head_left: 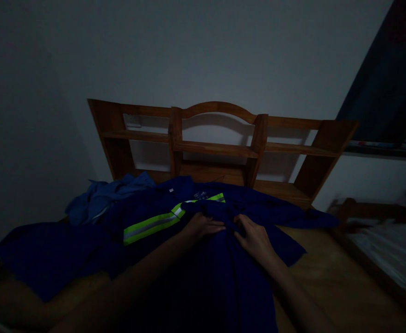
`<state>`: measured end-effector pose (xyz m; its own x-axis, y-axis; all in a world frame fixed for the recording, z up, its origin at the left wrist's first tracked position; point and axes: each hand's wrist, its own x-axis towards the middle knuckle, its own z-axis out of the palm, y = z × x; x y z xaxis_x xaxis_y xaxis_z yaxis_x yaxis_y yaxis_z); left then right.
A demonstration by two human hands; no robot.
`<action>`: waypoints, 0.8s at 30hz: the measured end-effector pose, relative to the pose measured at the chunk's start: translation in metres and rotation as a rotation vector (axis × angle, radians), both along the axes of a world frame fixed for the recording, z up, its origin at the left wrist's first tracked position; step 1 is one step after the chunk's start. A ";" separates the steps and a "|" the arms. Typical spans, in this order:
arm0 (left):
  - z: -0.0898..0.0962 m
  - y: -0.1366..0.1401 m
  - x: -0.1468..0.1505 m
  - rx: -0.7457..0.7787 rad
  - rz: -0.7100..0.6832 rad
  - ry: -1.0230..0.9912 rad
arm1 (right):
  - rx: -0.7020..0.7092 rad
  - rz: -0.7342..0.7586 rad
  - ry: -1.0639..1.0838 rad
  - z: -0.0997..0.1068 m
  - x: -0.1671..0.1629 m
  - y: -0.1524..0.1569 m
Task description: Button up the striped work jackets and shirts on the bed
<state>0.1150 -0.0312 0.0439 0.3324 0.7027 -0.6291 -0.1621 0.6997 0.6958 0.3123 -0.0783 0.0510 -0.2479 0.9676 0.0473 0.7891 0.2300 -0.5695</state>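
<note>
A dark blue work shirt (220, 273) with a yellow-green reflective stripe (154, 225) lies spread on a wooden bed surface (327, 282). My left hand (203, 226) rests on the shirt just right of the stripe, fingers pressed on a fold of cloth. My right hand (253, 238) lies beside it, palm down on the same fold, fingers bent toward the left hand. The two hands nearly touch. Whether either pinches the cloth is hard to tell in the dim light.
A wooden headboard with shelves (216, 148) stands behind the shirt against a pale wall. A lighter blue garment (102, 196) is bunched at the left rear. A second bed with white bedding (393, 249) sits to the right.
</note>
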 end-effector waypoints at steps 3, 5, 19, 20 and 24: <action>0.013 0.014 0.025 0.072 0.015 0.011 | 0.065 -0.111 -0.046 -0.001 0.010 0.005; 0.012 0.015 0.039 0.221 -0.005 0.111 | 0.117 -0.159 -0.063 0.003 0.017 0.006; -0.028 -0.027 0.029 0.460 0.049 0.172 | 0.095 -0.001 -0.110 0.004 0.025 0.004; -0.029 -0.026 0.028 0.425 0.063 0.146 | 0.083 0.013 -0.068 0.004 0.024 0.004; -0.024 -0.027 0.026 0.285 0.062 -0.031 | 0.076 0.036 0.110 0.002 0.019 0.002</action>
<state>0.1414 -0.0583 0.0198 0.2992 0.8692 -0.3936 -0.2229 0.4647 0.8569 0.3310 -0.0767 0.0531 -0.2717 0.9508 0.1491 0.7136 0.3030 -0.6316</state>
